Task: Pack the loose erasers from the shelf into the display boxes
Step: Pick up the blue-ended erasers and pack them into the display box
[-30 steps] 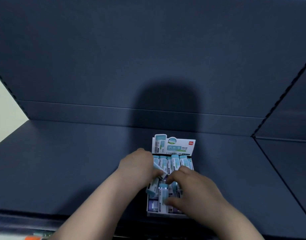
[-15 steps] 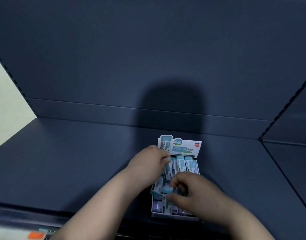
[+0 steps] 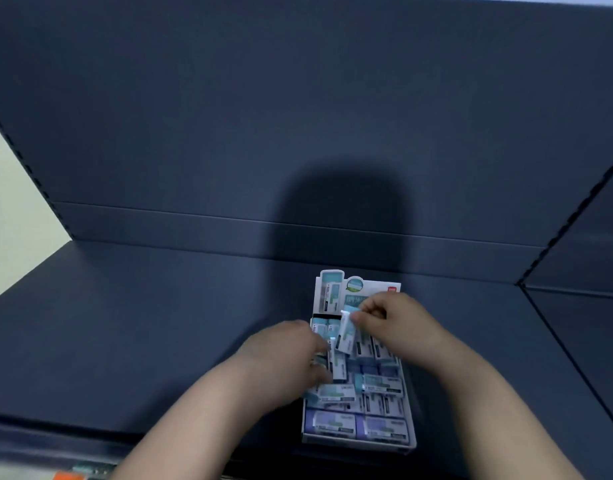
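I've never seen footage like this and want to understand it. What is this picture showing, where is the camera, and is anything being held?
There is no machine here, just a person's two bare hands. The picture comes from one camera worn on the person's head, looking forward and down. On the dark shelf stands an open display box holding packed erasers, teal and purple. The right hand pinches a teal eraser over the box's far rows. The left hand has its fingers among the erasers at the box's left side, and blur hides whether it holds one.

One display box (image 3: 358, 442) and one shelf (image 3: 132, 327) are counted, one left hand (image 3: 284, 363) and one right hand (image 3: 400, 323) (two in all); erasers (image 3: 333, 422), blurred, are put at perhaps fifteen.
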Demonstrator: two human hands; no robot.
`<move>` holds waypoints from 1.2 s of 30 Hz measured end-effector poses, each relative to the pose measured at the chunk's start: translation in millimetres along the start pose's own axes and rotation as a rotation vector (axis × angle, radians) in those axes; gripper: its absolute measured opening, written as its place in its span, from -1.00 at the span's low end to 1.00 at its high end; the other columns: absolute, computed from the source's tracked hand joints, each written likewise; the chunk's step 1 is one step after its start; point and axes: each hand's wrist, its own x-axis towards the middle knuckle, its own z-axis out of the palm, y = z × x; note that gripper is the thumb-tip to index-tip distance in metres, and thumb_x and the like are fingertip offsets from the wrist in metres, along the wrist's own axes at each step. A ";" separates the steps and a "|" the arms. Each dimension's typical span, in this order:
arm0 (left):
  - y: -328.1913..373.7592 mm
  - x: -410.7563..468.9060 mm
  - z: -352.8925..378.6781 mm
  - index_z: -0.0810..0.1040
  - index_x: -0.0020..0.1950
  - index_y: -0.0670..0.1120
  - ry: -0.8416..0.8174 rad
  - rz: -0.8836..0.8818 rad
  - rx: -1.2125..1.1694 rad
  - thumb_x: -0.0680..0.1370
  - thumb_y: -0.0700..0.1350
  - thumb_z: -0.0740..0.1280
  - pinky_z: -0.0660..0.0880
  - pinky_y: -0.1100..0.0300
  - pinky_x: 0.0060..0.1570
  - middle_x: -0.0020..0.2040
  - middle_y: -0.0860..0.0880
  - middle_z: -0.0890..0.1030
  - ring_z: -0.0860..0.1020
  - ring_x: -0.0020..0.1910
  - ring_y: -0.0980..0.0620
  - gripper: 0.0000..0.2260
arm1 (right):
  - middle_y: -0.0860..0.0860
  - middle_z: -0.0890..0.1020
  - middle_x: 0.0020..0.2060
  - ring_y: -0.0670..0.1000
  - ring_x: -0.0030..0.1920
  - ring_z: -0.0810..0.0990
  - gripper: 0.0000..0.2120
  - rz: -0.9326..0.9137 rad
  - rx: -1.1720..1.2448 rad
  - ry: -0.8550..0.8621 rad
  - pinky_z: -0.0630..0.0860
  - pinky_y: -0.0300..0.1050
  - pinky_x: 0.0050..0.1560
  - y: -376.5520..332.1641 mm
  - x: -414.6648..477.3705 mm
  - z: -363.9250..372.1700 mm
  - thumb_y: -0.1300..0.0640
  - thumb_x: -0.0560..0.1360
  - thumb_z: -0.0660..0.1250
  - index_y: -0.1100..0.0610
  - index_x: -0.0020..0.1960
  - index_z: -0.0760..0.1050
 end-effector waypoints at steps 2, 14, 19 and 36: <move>-0.4 -2.5 0.2 0.51 0.20 0.00 -0.081 0.012 0.038 0.50 0.12 0.31 0.43 0.11 0.06 0.03 -0.04 0.45 0.46 0.10 -0.04 -0.67 | -0.15 0.54 -0.35 -0.11 -0.26 0.51 -0.80 0.052 -0.081 0.038 0.48 -0.13 -0.17 -1.5 3.4 5.9 -0.14 0.46 0.29 -0.05 -0.24 0.51; -15.3 -4.2 -4.1 0.43 0.30 0.11 -0.193 0.042 0.051 0.37 0.18 0.43 0.41 0.07 0.17 0.14 0.03 0.47 0.42 0.18 0.02 -0.47 | -0.22 0.44 -0.37 -0.21 -0.28 0.43 -0.90 -0.229 -0.182 -0.106 0.43 -0.25 -0.18 -12.1 -40.8 -1.7 -0.03 0.43 0.37 -0.14 -0.05 0.59; -17.3 4.5 1.7 0.35 0.36 0.20 -0.174 0.060 0.010 0.34 0.11 0.48 0.38 0.09 0.23 0.23 0.07 0.46 0.40 0.24 0.04 -0.38 | -0.18 0.49 -0.20 -0.09 -0.03 0.48 -0.69 -0.245 -0.409 -0.208 0.32 -0.21 -0.12 -14.7 -53.3 2.7 -0.05 0.46 0.31 -0.23 0.19 0.48; -7.0 -0.6 10.7 0.27 0.24 0.03 -0.123 -0.050 -0.174 0.28 0.08 0.54 0.31 0.25 -0.13 -0.04 0.10 0.39 0.38 -0.07 0.09 -0.35 | -0.16 0.43 -0.35 -0.22 -0.29 0.39 -0.74 -0.234 -0.344 -0.303 0.31 -0.33 -0.29 -7.6 -60.7 13.7 -0.01 0.41 0.35 -0.18 0.09 0.52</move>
